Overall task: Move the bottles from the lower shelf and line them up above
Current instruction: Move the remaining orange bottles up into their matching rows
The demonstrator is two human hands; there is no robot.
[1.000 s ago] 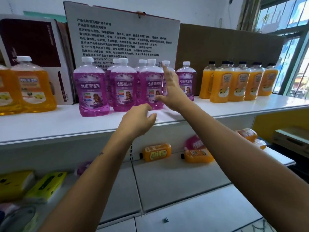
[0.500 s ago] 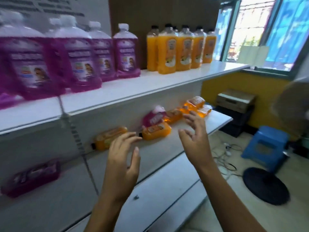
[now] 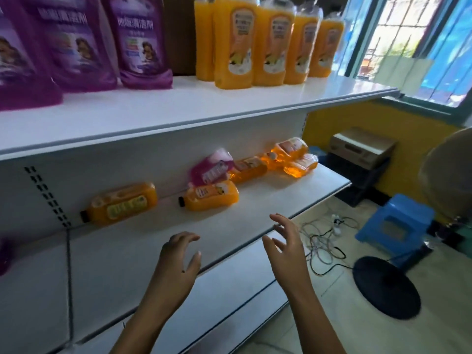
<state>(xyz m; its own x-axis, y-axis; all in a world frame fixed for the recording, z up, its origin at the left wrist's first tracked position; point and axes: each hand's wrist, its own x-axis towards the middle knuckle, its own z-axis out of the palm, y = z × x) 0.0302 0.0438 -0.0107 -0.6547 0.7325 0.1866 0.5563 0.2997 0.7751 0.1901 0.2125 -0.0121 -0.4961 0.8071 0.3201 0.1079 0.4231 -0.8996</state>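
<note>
Both hands were held empty over the front of the lower shelf (image 3: 255, 226), nothing gripped. The left hand (image 3: 176, 261) was seen with fingers loosely curled and spread, thumb apart, palm turned inward. The right hand (image 3: 286, 251) was raised just beside it, fingers straight and fanned, palm facing the left. Neither hand was touching a bottle or the shelf.

Bottles were noted lying on their sides along the back of the lower shelf, well apart from the hands. Nearest on the left lay an orange bottle (image 3: 120, 204), black cap to the left. To its right lay a second orange bottle (image 3: 210, 195), cap also leftward. Behind that one a pink bottle (image 3: 213, 169) was propped tilted against the back panel. Farther right a third orange bottle (image 3: 249, 168) was seen, then two amber bottles (image 3: 293, 155) at the shelf's right end, one resting partly over the other.

On the upper shelf (image 3: 178, 108) purple bottles (image 3: 140, 42) were standing upright at left, and a row of orange bottles (image 3: 270, 42) upright to their right.

Recorded on the floor at right: a blue stool (image 3: 394, 223), tangled cables (image 3: 324, 238), a round black fan base (image 3: 385, 287).
</note>
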